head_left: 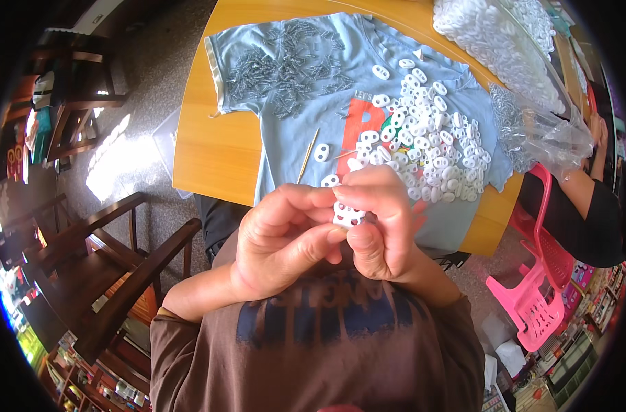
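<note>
Close in front of my chest, my left hand point(280, 237) and my right hand point(383, 216) pinch a small white plastic cord lock point(347, 215) with holes in its face. Fingertips of both hands close on it from either side and partly cover it. Just beyond them, single white two-hole oval pieces point(322, 152) lie on a light blue T-shirt point(280, 154) spread over the table. A heap of similar white pieces point(426, 137) covers the shirt's right half. Small metal springs point(285, 69) are scattered at its upper left. A thin brass-coloured stick point(309, 155) lies left of the heap.
The yellow wooden table point(206, 147) curves around the shirt. Clear plastic bags of white pieces point(495, 48) and of springs point(512, 130) stand at the right. A pink plastic chair point(539, 295) and another person's arm point(581, 196) are beyond. Dark wooden chairs point(131, 275) stand left.
</note>
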Demonstrator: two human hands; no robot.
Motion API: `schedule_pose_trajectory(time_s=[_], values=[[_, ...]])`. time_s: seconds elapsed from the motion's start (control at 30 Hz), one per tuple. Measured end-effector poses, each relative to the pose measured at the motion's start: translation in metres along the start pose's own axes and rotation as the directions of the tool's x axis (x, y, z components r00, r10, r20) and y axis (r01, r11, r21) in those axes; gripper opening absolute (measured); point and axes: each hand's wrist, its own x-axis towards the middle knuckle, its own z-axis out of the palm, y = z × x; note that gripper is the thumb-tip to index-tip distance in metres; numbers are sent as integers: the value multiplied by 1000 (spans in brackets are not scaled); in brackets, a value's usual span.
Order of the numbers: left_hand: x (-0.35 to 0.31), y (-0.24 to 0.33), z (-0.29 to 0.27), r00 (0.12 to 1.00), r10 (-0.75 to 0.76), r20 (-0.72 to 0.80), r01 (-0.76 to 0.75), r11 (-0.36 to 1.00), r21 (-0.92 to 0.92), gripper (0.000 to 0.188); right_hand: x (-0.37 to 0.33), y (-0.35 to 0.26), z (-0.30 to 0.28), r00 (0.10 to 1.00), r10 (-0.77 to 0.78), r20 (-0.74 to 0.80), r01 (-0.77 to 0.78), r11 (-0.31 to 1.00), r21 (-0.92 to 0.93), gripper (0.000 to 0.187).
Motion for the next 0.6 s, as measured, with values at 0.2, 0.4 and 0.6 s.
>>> schedule_pose_trajectory(time_s=[0.2,0.4,0.6], values=[[-2,0,-1,1000,1,27,-2,999,41,27,-2,5,4,996,-80,-44,82,996,28,23],[-1,-1,1,1000,17,-4,-17,994,106,23,-5,10,7,993,-74,-87,78,996,45,21],[1,-2,0,995,96,18,-97,968,230,21,-4,12,5,992,-107,-64,109,993,35,15]])
